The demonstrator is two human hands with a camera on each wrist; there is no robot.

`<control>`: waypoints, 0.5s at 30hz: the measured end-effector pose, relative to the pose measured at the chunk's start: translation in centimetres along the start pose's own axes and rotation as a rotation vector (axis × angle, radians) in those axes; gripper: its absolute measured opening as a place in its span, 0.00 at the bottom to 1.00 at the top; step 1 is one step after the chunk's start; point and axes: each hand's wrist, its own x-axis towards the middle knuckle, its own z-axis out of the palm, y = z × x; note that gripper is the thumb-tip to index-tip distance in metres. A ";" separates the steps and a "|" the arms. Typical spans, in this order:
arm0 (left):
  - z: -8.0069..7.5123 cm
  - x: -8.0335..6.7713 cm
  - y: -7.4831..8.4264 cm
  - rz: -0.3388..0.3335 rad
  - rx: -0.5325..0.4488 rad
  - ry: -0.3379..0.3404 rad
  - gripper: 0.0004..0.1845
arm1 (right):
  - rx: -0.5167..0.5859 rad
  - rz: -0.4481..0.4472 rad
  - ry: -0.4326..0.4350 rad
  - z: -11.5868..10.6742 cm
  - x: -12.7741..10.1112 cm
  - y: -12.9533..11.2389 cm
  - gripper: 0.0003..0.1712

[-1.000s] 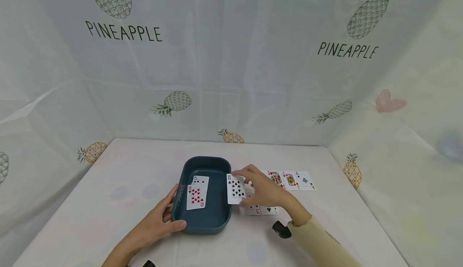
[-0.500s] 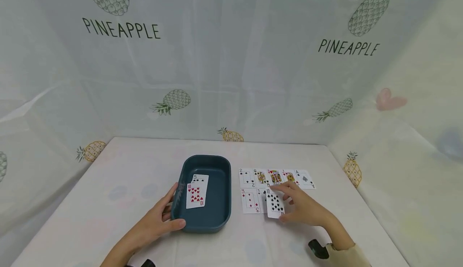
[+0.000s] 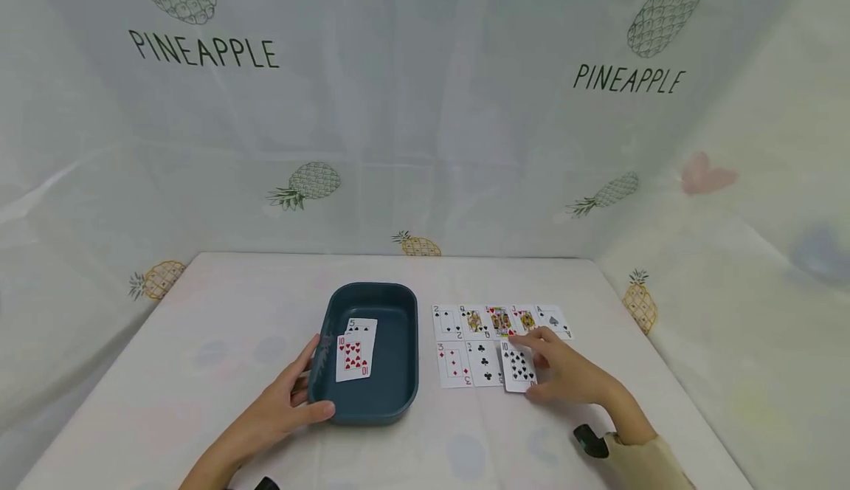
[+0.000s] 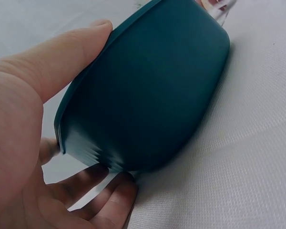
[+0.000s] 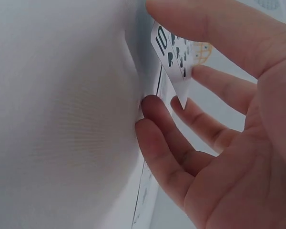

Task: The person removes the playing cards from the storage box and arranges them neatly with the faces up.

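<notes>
— Hands now? Right hand [image 3: 564, 375] pinches the ten of spades [image 3: 518, 367], tilted, at the lower row's end beside the three of clubs [image 3: 483, 362].

— Left hand [image 3: 285, 405] grips the tray [image 3: 398, 394]; judging by that, two cards [image 3: 355, 350] remain inside.
</notes>
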 end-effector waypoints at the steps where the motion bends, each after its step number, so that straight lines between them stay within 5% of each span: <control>1: 0.0 0.0 0.0 -0.001 -0.004 0.000 0.58 | -0.002 -0.001 0.000 0.0 0.1 0.0 0.52; 15: 0.0 0.1 -0.1 -0.012 0.043 0.018 0.59 | 0.015 -0.020 0.033 0.7 0.5 0.8 0.49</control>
